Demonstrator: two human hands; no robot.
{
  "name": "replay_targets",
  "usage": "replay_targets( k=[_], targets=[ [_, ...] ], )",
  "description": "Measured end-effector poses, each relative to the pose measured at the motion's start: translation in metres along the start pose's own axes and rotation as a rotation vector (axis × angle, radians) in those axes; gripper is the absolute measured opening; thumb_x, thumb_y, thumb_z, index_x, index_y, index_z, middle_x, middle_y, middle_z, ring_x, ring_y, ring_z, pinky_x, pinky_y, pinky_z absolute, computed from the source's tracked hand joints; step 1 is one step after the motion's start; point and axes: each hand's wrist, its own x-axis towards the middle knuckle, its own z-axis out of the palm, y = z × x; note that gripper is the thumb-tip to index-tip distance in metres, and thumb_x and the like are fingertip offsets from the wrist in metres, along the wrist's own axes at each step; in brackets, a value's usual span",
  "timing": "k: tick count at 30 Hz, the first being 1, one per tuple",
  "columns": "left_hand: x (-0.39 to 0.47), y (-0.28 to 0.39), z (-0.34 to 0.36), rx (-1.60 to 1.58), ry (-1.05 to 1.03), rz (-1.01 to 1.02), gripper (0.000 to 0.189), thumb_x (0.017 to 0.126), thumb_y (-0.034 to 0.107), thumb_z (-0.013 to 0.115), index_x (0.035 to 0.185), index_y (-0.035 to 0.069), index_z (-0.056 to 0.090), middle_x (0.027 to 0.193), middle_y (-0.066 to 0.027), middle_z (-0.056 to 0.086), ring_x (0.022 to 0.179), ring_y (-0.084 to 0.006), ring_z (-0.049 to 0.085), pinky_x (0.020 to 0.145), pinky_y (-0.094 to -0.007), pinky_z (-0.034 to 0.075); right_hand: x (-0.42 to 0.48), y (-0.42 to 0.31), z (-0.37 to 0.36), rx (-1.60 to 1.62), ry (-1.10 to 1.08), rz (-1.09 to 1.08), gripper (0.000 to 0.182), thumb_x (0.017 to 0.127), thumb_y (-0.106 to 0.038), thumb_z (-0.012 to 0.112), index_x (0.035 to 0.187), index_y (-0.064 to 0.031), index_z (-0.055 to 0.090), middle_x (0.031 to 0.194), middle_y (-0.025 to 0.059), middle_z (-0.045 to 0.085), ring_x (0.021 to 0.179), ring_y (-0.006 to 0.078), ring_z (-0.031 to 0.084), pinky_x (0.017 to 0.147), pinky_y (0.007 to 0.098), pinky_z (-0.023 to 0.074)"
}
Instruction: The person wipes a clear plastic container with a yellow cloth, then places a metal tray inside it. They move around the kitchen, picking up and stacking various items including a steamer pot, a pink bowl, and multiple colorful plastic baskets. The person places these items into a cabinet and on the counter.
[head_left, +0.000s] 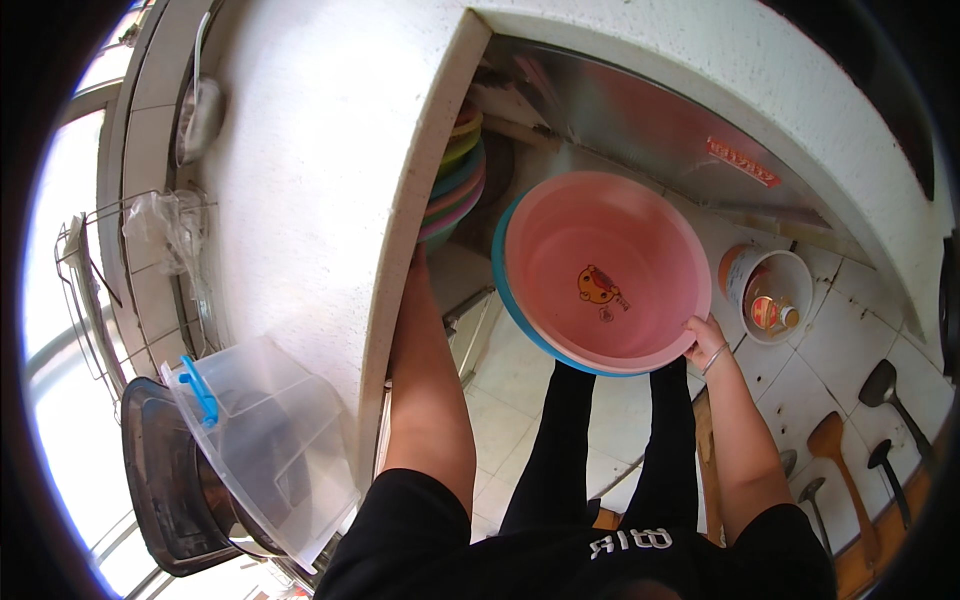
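A pink plastic basin (611, 255) with a cartoon bear printed inside is nested in a blue plastic basin (504, 277). My right hand (703, 341), a bracelet on its wrist, grips the rim of the basins at their lower right. My left arm reaches under the white counter beside a stack of colored plastic basins (459, 187). Of my left hand (420, 259) only a little shows at the bottom of that stack; its fingers are hidden behind the counter edge.
A white counter (315, 150) runs along the left, with a clear plastic bin (281, 442) below. Right of the basins, a tub (799, 285) holds a bottle (769, 311). Several ladles and spatulas (832, 442) are against the tiles. A metal panel (645, 112) stands beyond.
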Motion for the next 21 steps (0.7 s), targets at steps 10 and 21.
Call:
replay_targets(
  k=[10, 21],
  targets=[
    [-0.064, 0.007, 0.032, 0.008, 0.114, -0.035, 0.033, 0.085, 0.023, 0.054, 0.116, 0.009, 0.055, 0.121, -0.0079, 0.055, 0.112, -0.0250, 0.051, 0.095, -0.0523, 0.040, -0.006, -0.034, -0.006, -0.051, 0.013, -0.123, 0.047, 0.073, -0.006, 0.054, 0.118, -0.0146, 0.044, 0.101, 0.0059, 0.057, 0.083, 0.0198, 0.061, 0.059, 0.0358, 0.0545],
    [-0.195, -0.007, 0.065, 0.207, 0.146, -0.089, 0.035, 0.084, 0.019, 0.051, 0.118, 0.011, 0.052, 0.121, -0.0042, 0.054, 0.111, -0.0202, 0.050, 0.092, -0.0449, 0.041, -0.023, -0.048, 0.005, -0.299, 0.232, -0.272, 0.043, 0.074, -0.007, 0.055, 0.115, -0.0099, 0.043, 0.099, 0.0098, 0.058, 0.078, 0.0212, 0.062, 0.052, 0.0347, 0.0541]
  ],
)
